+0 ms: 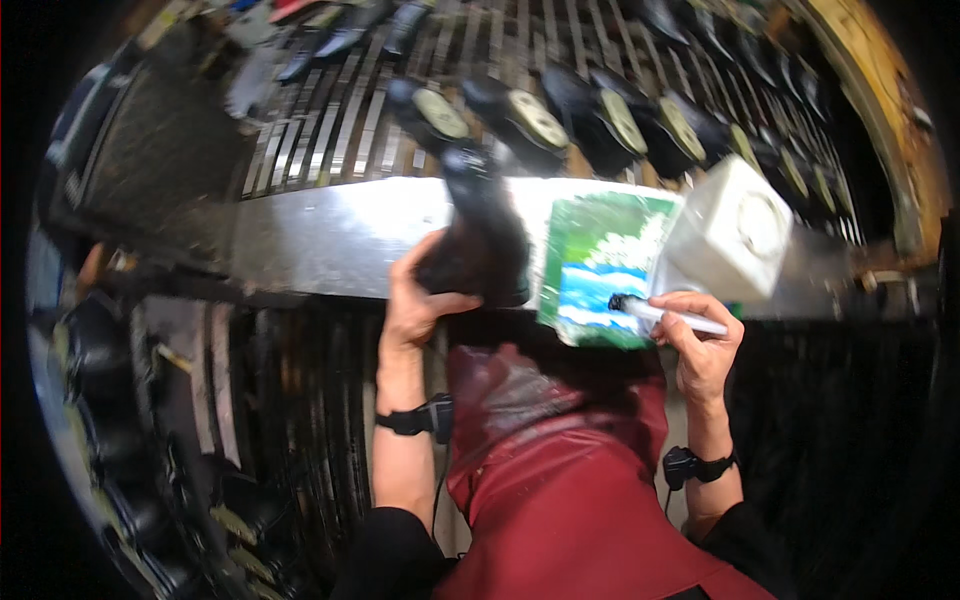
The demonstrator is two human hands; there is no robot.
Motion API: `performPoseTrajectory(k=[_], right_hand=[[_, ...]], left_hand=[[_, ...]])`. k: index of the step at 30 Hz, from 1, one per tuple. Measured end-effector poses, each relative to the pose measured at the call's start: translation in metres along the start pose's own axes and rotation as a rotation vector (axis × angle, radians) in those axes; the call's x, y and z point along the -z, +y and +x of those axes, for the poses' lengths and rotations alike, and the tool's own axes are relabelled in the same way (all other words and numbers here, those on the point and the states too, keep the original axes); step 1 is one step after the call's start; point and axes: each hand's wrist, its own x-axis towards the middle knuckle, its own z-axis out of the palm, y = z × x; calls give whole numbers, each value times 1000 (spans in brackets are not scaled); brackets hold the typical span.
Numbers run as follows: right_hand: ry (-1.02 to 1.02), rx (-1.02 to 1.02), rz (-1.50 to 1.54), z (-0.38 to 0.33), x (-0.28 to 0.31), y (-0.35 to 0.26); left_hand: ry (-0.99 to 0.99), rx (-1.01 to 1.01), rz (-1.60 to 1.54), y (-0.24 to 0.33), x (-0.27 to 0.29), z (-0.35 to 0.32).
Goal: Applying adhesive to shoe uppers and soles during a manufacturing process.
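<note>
My left hand (415, 295) is wrapped round the near end of a black shoe (485, 235), which stands on end over the metal ledge and looks blurred. In my right hand (705, 345) is a brush (648, 310), pinched by its white handle, its dark bristles pointing left. Beneath the brush lies a flat green, blue and white plastic packet (600, 275). A white square-sided plastic container (725, 215) with a round ring on one face leans just beyond my right hand.
The shiny metal ledge (335, 235) runs across in front of me. Behind it, several black shoes with pale oval tops, one a shoe (530, 125), line a slatted rack (345, 135). More black shoes (110, 400) hang in a column at left. A wooden frame (880, 110) curves along the right.
</note>
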Motion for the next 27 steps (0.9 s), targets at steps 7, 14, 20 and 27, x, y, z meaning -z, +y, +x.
performPoseTrajectory(k=[7,14,20,27], right_hand=[[376,42,-186,-35,37,32],[489,-216,224,-27,27,35],[249,-399,668,4,17,-2],[-86,-159,394,-10,-5,-30]], left_hand=[[123,236,-510,-23,-44,-103],[26,296,-352,-26,-53,-123],[-141,304,-300,-1,-60,-117],[-151,360,-376,0,-55,-118]])
